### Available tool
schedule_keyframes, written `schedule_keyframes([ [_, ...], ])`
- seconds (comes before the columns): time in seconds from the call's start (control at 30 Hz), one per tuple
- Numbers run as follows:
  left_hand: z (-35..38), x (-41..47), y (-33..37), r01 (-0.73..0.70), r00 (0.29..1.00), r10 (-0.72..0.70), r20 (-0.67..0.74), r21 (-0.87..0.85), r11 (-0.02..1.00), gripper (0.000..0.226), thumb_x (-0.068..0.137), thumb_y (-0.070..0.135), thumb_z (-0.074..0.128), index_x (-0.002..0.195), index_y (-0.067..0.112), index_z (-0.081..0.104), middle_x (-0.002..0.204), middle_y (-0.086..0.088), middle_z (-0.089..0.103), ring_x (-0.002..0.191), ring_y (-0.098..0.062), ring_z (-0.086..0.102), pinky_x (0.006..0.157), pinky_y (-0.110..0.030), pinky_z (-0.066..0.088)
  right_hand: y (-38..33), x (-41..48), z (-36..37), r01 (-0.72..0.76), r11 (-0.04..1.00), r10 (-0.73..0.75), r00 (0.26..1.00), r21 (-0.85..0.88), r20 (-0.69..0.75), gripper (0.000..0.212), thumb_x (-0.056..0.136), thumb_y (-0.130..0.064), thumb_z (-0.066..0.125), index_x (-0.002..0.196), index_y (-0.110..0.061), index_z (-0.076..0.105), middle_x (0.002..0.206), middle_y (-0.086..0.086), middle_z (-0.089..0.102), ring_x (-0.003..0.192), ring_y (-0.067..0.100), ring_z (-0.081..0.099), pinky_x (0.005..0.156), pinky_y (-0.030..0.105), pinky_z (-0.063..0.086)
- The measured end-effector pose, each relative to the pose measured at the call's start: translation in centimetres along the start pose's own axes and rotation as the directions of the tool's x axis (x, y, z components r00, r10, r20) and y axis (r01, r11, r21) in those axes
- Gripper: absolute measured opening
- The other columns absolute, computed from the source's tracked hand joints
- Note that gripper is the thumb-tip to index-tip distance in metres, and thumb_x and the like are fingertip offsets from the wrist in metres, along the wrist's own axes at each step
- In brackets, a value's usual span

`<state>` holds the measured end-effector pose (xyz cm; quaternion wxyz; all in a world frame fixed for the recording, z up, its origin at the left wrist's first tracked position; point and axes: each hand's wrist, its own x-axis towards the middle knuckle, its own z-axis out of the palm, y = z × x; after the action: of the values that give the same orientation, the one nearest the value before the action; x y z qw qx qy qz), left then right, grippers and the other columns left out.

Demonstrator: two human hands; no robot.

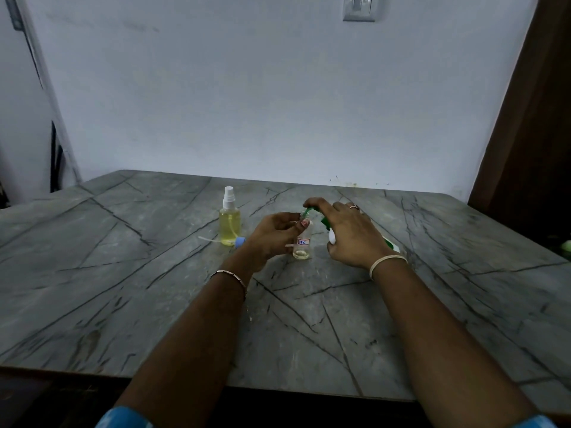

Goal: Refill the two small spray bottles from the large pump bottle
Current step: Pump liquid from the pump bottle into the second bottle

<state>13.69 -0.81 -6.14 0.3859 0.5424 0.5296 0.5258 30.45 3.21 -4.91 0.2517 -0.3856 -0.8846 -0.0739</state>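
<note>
Standing well left of the open small bottle, the filled spray bottle is upright, capped with its white sprayer and full of yellow liquid. Nearer, just left of the open small bottle, a loose sprayer with a blue collar lies on the table, its dip tube pointing away to the left.

The left hand grips the open small bottle from its left side, thumb and fingers curled round the neck and shoulder. The bottle stands on the table and shows only a shallow yellow layer at the bottom, so this second fill looks barely begun.

Over its mouth sits the green nozzle of the large pump bottle, which leans just to the right. The right hand wraps over that bottle, forefinger on the pump head and the other fingers curled round the body.

To do this step well:
- Hold the nozzle tip centred over the narrow mouth before each press.
- Press in short, even strokes so the jet does not overshoot the rim.
- Brace the small bottle flat on the table, since a push from the nozzle could tip it.
- Stop below the neck, leaving room for the dip tube.
</note>
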Motion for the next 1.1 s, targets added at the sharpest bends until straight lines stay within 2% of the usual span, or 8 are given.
schedule_keyframes([
  [0.13,-0.13,-0.22,0.37,0.008,1.0,-0.007,0.03,-0.023,1.0,0.036,0.089,0.018,0.062,0.122,0.005,0.058,0.109,-0.007,0.066,0.085,-0.013,0.064,0.074,-0.029,0.056,0.0,0.18,0.01,-0.014,0.999,0.014,1.0,0.036,-0.006,0.074,0.073,-0.008,0.064,0.134,-0.035,0.032,0.104,0.004,0.056,0.103,0.029,0.05,0.087,0.044,0.046],
  [0.33,-0.12,-0.22,0.22,-0.01,0.999,0.01,0.041,0.014,1.0,0.039,0.092,0.017,0.059,0.128,0.004,0.053,0.12,-0.012,0.063,0.094,-0.015,0.063,0.074,-0.024,0.055,-0.24,0.21,-0.08,-0.014,1.0,0.014,1.0,-0.001,-0.017,0.075,0.074,-0.009,0.065,0.136,-0.035,0.032,0.107,0.007,0.056,0.106,0.03,0.05,0.088,0.043,0.046],
  [0.53,-0.07,-0.14,0.01,-0.012,0.999,0.011,0.031,0.039,0.999,0.04,0.092,0.02,0.058,0.13,0.007,0.053,0.119,-0.01,0.065,0.088,-0.01,0.062,0.072,-0.021,0.053,-0.06,-0.2,-0.47,-0.013,0.999,0.014,0.999,-0.048,0.036,0.099,0.073,-0.022,0.071,0.147,-0.048,0.01,0.102,0.003,0.053,0.106,0.029,0.051,0.088,0.042,0.045],
  [0.6,-0.06,-0.09,0.01,-0.015,0.999,0.013,0.035,0.053,0.999,0.042,0.092,0.021,0.059,0.13,0.008,0.053,0.12,-0.009,0.065,0.081,-0.004,0.062,0.063,-0.014,0.05,-0.02,-0.35,-0.73,-0.022,0.998,0.025,0.998,-0.057,0.06,0.113,0.068,-0.031,0.077,0.146,-0.052,-0.003,0.104,0.004,0.054,0.106,0.029,0.051,0.091,0.044,0.047],
  [0.73,0.05,-0.16,0.21,-0.018,0.999,0.015,0.04,0.057,0.998,0.039,0.092,0.02,0.057,0.129,0.008,0.053,0.117,-0.008,0.065,0.075,-0.001,0.06,0.063,-0.012,0.048,-0.17,-0.51,-0.84,-0.036,0.997,0.04,0.997,-0.062,0.065,0.129,0.071,-0.01,0.076,0.141,-0.055,-0.023,0.1,0.007,0.05,0.098,0.03,0.05,0.078,0.044,0.051],
  [0.8,0.1,-0.29,0.29,-0.002,0.999,0.001,0.045,0.031,1.0,0.038,0.093,0.019,0.056,0.13,0.008,0.053,0.113,-0.008,0.066,0.074,-0.001,0.061,0.068,-0.017,0.048,-0.35,-0.5,-0.72,-0.047,0.997,0.051,0.998,-0.067,0.049,0.124,0.073,0.0,0.069,0.144,-0.052,-0.019,0.098,0.007,0.05,0.098,0.03,0.05,0.078,0.044,0.05],
  [0.93,0.04,-0.47,0.54,0.052,0.997,-0.051,0.06,-0.027,0.998,0.037,0.093,0.023,0.056,0.129,0.013,0.053,0.115,-0.007,0.065,0.083,-0.01,0.064,0.068,-0.021,0.055,-0.45,-0.31,-0.3,-0.075,0.997,0.076,0.996,-0.027,0.035,0.102,0.072,0.003,0.067,0.144,-0.042,0.01,0.111,0.008,0.056,0.107,0.032,0.051,0.087,0.047,0.045],
  [1.1,0.0,-0.56,0.57,0.068,0.996,-0.066,0.065,-0.027,0.997,0.037,0.092,0.027,0.057,0.128,0.015,0.053,0.115,-0.007,0.065,0.093,-0.016,0.064,0.087,-0.037,0.052,-0.64,-0.08,0.05,-0.065,0.998,0.064,0.998,-0.009,-0.024,0.085,0.074,0.0,0.066,0.141,-0.032,0.024,0.116,0.009,0.054,0.109,0.033,0.052,0.092,0.048,0.043],
])
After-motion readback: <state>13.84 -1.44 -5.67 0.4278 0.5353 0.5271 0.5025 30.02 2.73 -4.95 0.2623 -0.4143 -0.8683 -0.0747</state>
